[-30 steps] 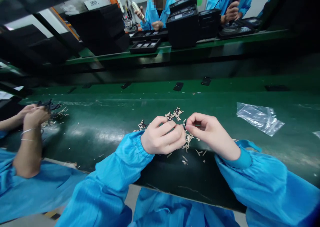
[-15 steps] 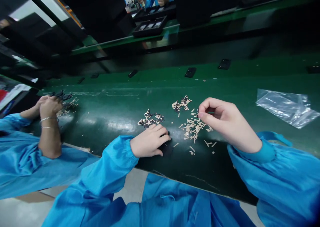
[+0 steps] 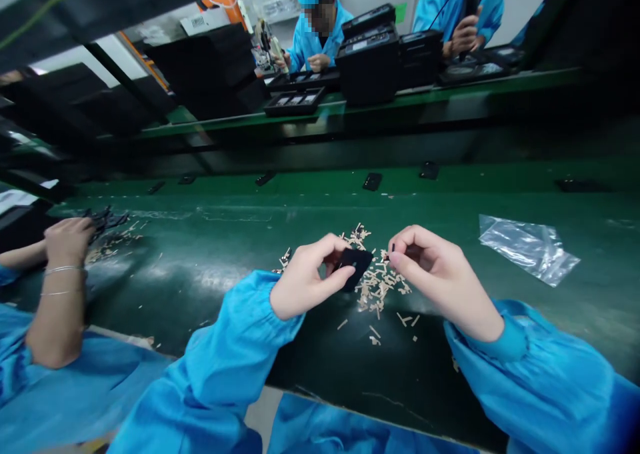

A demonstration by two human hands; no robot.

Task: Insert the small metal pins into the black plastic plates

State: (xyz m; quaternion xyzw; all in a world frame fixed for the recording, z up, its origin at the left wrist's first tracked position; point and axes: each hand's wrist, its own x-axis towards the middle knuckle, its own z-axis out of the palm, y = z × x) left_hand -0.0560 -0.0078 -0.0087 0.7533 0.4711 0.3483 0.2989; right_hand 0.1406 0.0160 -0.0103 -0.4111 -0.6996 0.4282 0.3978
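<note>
My left hand (image 3: 314, 274) grips a thin black rectangular part (image 3: 357, 269), tilted up off the bench, thumb on its near face. To its right, my right hand (image 3: 434, 271) pinches a small dark strip (image 3: 393, 248) between thumb and index finger. Below and between the hands lies a loose pile of small beige strips (image 3: 376, 294). Behind the black part is another small heap of beige and dark bits (image 3: 361, 233). Dark and beige pieces (image 3: 285, 259) show partly past my left hand, which hides the rest.
A clear plastic bag (image 3: 527, 247) lies at right on the green bench (image 3: 210, 274). Several flat black parts (image 3: 372, 181) sit along its back. At left, a co-worker's hand (image 3: 69, 241) is by a pile of strips. Black trays (image 3: 295, 102) and people occupy the far shelf side.
My left hand has lifted the black part off the bench and tilted it. My right hand has come nearer to it, its dark strip now plainly visible. The camera view has tipped upward.
</note>
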